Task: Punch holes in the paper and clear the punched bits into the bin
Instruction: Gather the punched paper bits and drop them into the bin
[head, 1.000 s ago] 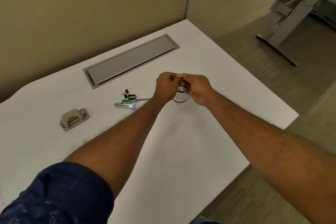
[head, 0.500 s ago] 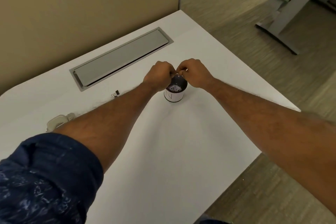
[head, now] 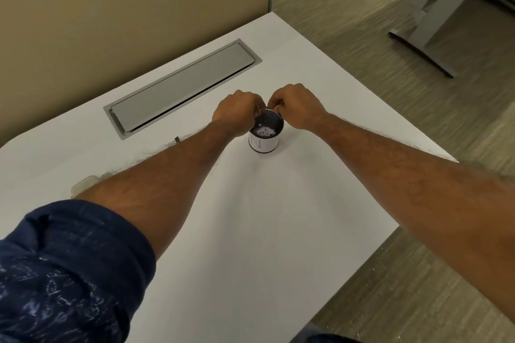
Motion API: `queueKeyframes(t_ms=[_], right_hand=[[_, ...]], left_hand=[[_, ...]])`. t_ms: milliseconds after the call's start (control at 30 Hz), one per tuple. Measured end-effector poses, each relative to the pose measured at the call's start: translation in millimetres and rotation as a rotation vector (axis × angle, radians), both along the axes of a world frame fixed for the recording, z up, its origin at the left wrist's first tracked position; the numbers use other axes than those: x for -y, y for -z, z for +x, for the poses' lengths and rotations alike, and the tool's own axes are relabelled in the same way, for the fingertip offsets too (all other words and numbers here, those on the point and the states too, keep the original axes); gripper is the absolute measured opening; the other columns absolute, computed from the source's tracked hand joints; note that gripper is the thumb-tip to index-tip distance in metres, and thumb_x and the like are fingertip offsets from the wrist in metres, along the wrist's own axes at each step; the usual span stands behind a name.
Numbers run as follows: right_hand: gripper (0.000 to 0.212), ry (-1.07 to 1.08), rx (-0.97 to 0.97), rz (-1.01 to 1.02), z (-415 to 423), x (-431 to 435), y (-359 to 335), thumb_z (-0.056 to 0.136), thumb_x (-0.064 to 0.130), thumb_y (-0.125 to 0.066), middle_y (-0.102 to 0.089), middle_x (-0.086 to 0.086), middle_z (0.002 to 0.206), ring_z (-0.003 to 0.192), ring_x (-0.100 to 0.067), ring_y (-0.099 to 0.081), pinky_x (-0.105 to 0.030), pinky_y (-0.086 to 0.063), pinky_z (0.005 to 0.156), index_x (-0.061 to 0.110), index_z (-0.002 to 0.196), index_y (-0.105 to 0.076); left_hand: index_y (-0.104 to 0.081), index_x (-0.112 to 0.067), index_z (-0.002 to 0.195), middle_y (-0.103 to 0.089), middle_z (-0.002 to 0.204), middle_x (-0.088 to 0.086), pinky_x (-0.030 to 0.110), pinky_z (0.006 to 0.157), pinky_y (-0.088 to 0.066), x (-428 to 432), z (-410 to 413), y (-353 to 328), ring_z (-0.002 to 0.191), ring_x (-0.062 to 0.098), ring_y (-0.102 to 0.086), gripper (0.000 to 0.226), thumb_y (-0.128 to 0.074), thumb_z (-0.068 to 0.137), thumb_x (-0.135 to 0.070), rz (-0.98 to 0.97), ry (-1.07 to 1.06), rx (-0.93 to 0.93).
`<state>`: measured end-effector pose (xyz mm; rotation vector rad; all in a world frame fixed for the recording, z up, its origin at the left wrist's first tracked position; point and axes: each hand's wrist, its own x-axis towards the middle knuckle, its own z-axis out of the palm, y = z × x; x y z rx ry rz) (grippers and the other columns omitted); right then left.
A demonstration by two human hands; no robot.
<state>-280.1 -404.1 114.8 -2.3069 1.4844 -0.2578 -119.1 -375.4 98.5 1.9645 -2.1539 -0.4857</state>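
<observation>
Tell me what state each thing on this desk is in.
bin, upright, open-topped, white paper bits inside.
left hand, fingers curled at the bin's rim; grip unclear.
right hand, fingers curled at the rim; grip unclear.
desk hatch, lid down.
hole punch, mostly hidden behind the left forearm.

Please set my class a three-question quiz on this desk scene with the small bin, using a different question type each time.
1. True or false: the bin lies tipped on its side.
2. What is inside the bin? A) white paper bits B) binder clips C) a pen
3. Fill in: the letter visible on the bin's white label is ___.

Key: 1 false, it stands upright; 2 A; 3 N.
</observation>
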Motion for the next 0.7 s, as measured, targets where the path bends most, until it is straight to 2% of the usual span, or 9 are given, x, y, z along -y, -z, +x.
queueKeyframes(t_ms=[100, 267, 433, 500, 600, 633, 700], right_hand=[[0.023, 0.020, 0.026, -0.003, -1.6, -0.7, -1.9, 0.090, 0.009, -0.058, -0.072, -0.007, 0.110, 0.098, -0.025, -0.067, -0.039, -0.053, 0.091, 0.011, 0.108, -0.072], [0.024, 0.025, 0.053, -0.014, 0.1, -5.9, -0.2, 0.089, 0.007, -0.055, -0.073, -0.005, 0.107, 0.095, -0.023, -0.067, -0.038, -0.055, 0.087, 0.012, 0.103, -0.074], [0.025, 0.032, 0.060, 0.068, -2.6, -8.9, 5.1, 0.087, 0.003, -0.056, -0.073, -0.007, 0.108, 0.097, -0.025, -0.066, -0.042, -0.055, 0.088, 0.011, 0.103, -0.074], [0.026, 0.040, 0.096, 0.095, -4.7, -9.7, 6.8, 0.088, 0.002, -0.055, -0.073, -0.009, 0.108, 0.098, -0.025, -0.066, -0.041, -0.055, 0.089, 0.009, 0.104, -0.073], [0.026, 0.068, 0.223, 0.182, -8.0, -15.3, 7.8, 0.089, -0.001, -0.054, -0.073, -0.011, 0.106, 0.100, -0.024, -0.067, -0.037, -0.053, 0.094, 0.004, 0.105, -0.073], [0.026, 0.080, 0.264, 0.203, -9.0, -18.5, 7.7, 0.088, -0.003, -0.053, -0.073, -0.012, 0.105, 0.100, -0.024, -0.067, -0.036, -0.052, 0.095, 0.002, 0.105, -0.072], [0.028, 0.102, 0.320, 0.213, -10.1, -26.2, 7.5, 0.088, -0.006, -0.050, -0.073, -0.013, 0.105, 0.099, -0.025, -0.067, -0.033, -0.052, 0.095, 0.001, 0.105, -0.072]], left_hand=[[-0.072, -0.020, 0.112, -0.073, 0.109, 0.007, 0.042, 0.085, -0.056, 0.7, 3.1, -0.8, 0.098, 0.026, -0.066, 0.025, -0.062, 0.090, -0.011, -0.045, -0.030, -0.058], [-0.076, -0.018, 0.099, -0.074, 0.099, 0.005, 0.034, 0.072, -0.054, -2.1, 1.9, -2.7, 0.088, 0.023, -0.066, 0.014, -0.070, 0.087, -0.018, -0.042, -0.015, -0.061], [-0.071, -0.013, 0.109, -0.071, 0.107, 0.011, 0.043, 0.081, -0.055, -8.9, -0.5, -1.1, 0.093, 0.030, -0.064, 0.029, -0.046, 0.098, -0.019, 0.080, -0.006, -0.063], [-0.071, -0.010, 0.110, -0.072, 0.107, 0.011, 0.039, 0.083, -0.055, -11.1, 2.4, -1.3, 0.094, 0.027, -0.065, 0.031, -0.043, 0.099, -0.016, 0.097, -0.058, -0.239], [-0.069, -0.005, 0.109, -0.072, 0.107, 0.016, 0.031, 0.081, -0.055, -18.1, 6.9, -5.8, 0.091, 0.023, -0.069, 0.029, -0.042, 0.100, -0.011, 0.227, -0.254, -0.843], [-0.068, -0.004, 0.108, -0.072, 0.108, 0.018, 0.031, 0.082, -0.056, -21.7, 8.6, -7.8, 0.092, 0.024, -0.069, 0.028, -0.042, 0.101, -0.010, 0.255, -0.297, -0.993], [-0.068, -0.002, 0.106, -0.072, 0.109, 0.020, 0.032, 0.083, -0.057, -29.8, 11.2, -10.2, 0.096, 0.027, -0.070, 0.030, -0.040, 0.100, -0.010, 0.300, -0.340, -1.148]])
